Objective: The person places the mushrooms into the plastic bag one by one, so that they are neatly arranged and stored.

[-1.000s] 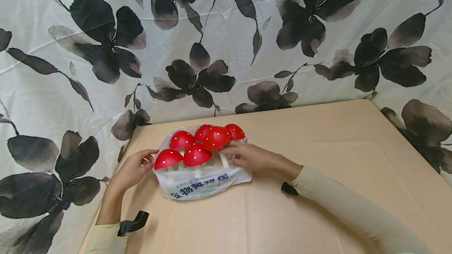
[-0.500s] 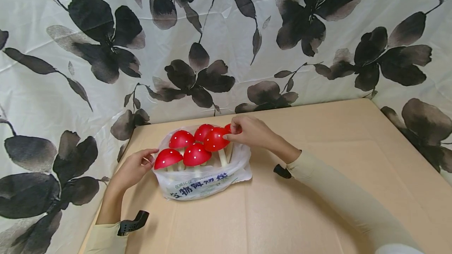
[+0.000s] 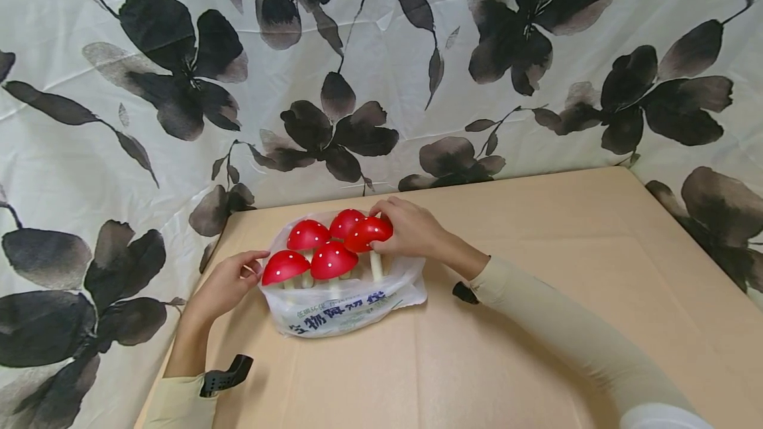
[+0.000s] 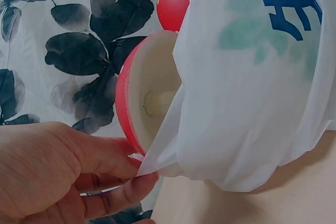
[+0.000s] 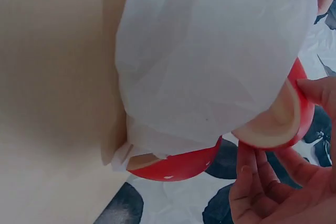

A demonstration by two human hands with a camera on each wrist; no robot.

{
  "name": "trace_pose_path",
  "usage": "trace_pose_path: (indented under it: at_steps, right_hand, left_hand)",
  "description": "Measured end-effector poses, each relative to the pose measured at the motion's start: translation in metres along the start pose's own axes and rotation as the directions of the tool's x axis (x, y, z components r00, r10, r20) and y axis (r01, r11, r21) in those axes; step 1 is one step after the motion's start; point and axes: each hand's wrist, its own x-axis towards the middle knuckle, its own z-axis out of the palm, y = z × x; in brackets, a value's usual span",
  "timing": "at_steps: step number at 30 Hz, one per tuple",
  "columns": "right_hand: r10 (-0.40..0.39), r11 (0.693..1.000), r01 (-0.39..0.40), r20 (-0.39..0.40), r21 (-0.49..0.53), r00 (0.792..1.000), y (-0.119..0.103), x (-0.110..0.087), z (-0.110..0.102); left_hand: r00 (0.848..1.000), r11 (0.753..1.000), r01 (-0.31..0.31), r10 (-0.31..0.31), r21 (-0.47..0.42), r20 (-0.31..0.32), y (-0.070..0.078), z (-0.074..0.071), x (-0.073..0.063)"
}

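Note:
Several red toy mushrooms with white dots and pale stems stand in a white plastic bag with blue lettering. At the bag's left side, my left hand pinches its edge between thumb and finger, beside one mushroom whose hollow cap underside shows in the left wrist view. My right hand grips the cap of the front right mushroom, thumb on one side and fingers on the other. In the right wrist view that mushroom still pokes out of the bag. The rearmost right mushroom is hidden behind my right hand in the head view.
The bag rests on a light wooden-coloured table, near its back left part. Behind hangs a white cloth printed with dark flowers. A black wrist device sits on my left forearm.
My right hand has risen from beside the stem, passed over the right-hand caps and taken hold of the front right mushroom's cap. My left hand has stayed at the bag's edge.

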Motion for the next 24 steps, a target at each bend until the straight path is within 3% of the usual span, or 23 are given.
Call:
trace_pose_path:
  at_steps: [16, 24]
  right_hand:
    - [-0.029, 0.998, 0.023, 0.099, 0.055, 0.995, 0.007, -0.015, -0.011]
    - [-0.071, 0.996, 0.079, 0.159, -0.046, 0.985, 0.010, -0.019, -0.010]
  left_hand:
    - [1.000, 1.000, -0.004, 0.004, 0.005, 0.004, -0.003, -0.001, -0.001]
    - [1.000, 1.000, -0.002, 0.002, -0.003, 0.002, -0.003, -0.001, -0.001]
